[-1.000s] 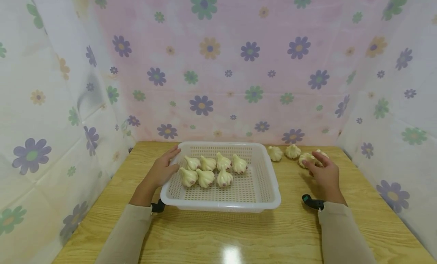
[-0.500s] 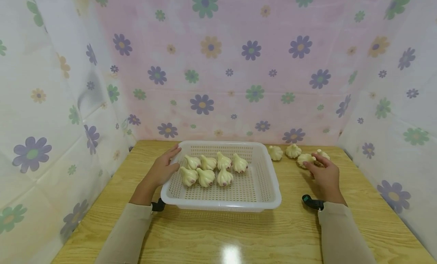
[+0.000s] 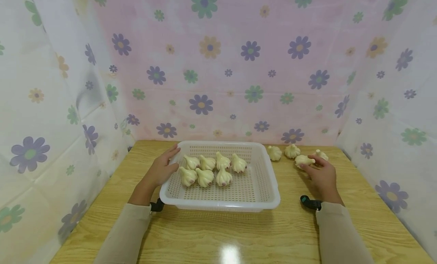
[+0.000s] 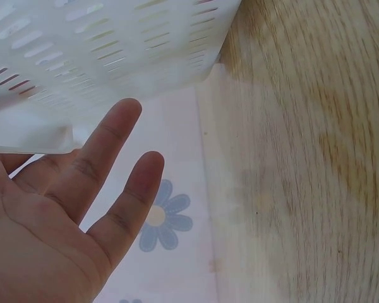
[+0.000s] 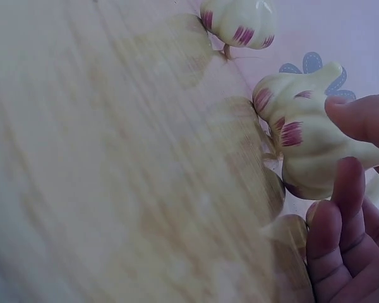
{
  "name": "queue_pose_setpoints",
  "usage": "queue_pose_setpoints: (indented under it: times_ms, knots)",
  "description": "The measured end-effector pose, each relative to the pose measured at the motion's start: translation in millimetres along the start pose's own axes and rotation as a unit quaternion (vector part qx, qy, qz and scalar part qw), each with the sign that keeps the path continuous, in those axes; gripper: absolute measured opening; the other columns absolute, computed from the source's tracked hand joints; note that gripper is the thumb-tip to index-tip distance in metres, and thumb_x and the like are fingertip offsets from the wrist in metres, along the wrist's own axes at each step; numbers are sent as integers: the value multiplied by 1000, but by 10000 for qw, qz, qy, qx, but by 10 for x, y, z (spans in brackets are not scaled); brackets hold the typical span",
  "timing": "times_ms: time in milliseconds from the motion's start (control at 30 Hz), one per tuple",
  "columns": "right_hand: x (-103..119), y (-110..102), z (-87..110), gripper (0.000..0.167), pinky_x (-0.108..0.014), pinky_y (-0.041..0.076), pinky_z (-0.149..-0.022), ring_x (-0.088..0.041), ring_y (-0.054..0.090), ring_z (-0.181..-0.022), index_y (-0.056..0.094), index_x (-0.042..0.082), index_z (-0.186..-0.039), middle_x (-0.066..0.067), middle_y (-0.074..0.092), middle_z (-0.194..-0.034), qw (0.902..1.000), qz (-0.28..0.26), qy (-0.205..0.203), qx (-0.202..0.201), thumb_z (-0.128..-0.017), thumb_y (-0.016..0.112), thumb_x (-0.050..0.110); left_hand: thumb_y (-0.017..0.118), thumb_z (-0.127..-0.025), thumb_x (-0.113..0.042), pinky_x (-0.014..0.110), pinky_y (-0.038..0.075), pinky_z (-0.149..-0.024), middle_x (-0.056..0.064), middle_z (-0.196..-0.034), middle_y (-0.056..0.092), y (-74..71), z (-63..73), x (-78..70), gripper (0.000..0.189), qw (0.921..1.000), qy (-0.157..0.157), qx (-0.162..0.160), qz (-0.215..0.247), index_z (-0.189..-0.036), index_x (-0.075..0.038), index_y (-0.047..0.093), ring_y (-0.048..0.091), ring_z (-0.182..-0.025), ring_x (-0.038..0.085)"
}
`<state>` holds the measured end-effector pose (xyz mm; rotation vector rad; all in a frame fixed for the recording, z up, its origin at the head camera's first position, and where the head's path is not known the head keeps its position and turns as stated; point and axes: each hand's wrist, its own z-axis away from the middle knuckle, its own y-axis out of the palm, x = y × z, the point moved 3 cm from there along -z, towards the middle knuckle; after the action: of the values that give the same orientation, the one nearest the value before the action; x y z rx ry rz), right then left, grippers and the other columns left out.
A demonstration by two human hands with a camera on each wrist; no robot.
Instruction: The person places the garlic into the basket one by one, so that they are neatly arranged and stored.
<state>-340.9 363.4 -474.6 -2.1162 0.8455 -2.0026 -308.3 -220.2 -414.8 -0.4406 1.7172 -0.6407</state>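
In the head view, my left hand rests against the left rim of a white slotted plastic basket, its thumb reaching over the edge. The left wrist view shows two fingers extended beside the outer wall. Several garlic bulbs stand or lean in two rows inside the basket. On the table's right side, my right hand holds a pale garlic bulb by its neck, between thumb and fingers. Purple streaks mark that bulb in the right wrist view.
Two more bulbs lie at the back, one garlic bulb near the basket and another garlic bulb to its right. A further garlic bulb sits just behind my right hand. Floral cloth surrounds the wooden table.
The bulb at my right hand has shifted slightly left and turned, with its neck now toward the fingers. My right hand has moved a little left; the left hand and basket stay put.
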Motion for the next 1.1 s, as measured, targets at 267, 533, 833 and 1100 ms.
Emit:
queue_pose_setpoints:
  times_ms: [267, 533, 833, 1100]
  knots:
    - [3, 10, 18, 74, -25, 61, -67, -2, 67, -86, 52, 8, -151, -23, 45, -149, 9996, -236, -59, 137, -89, 80, 37, 53, -97, -19, 56, 46, -112, -9, -173, 18, -1, 7, 8, 68, 10000, -53, -11, -25, -162, -15, 36, 33, -153, 39]
    - [-9, 6, 15, 75, -21, 60, -67, 11, 56, -86, 52, 10, -151, -26, 51, -148, 9999, -64, -12, 151, -89, 80, 39, 53, -96, -17, 57, 41, -116, -7, -173, 18, -3, 7, -3, 68, 10000, -26, -11, -12, -162, -14, 36, 29, -156, 38]
    - [-14, -4, 17, 74, -18, 58, -69, 15, 53, -90, 52, 11, -152, -25, 53, -147, 9998, -80, -15, 169, -89, 80, 39, 53, -97, -17, 57, 43, -114, -7, -173, 18, -5, 6, -23, 67, 10000, -19, 15, 8, -162, -14, 36, 30, -155, 39]
    - [33, -24, 21, 77, -23, 59, -66, 3, 62, -87, 52, 13, -152, -21, 52, -147, 9999, -49, 21, 127, -88, 79, 47, 53, -97, -16, 56, 45, -113, -5, -173, 18, -1, 10, -33, 67, 10000, 3, 38, 40, -162, -13, 36, 30, -155, 39]
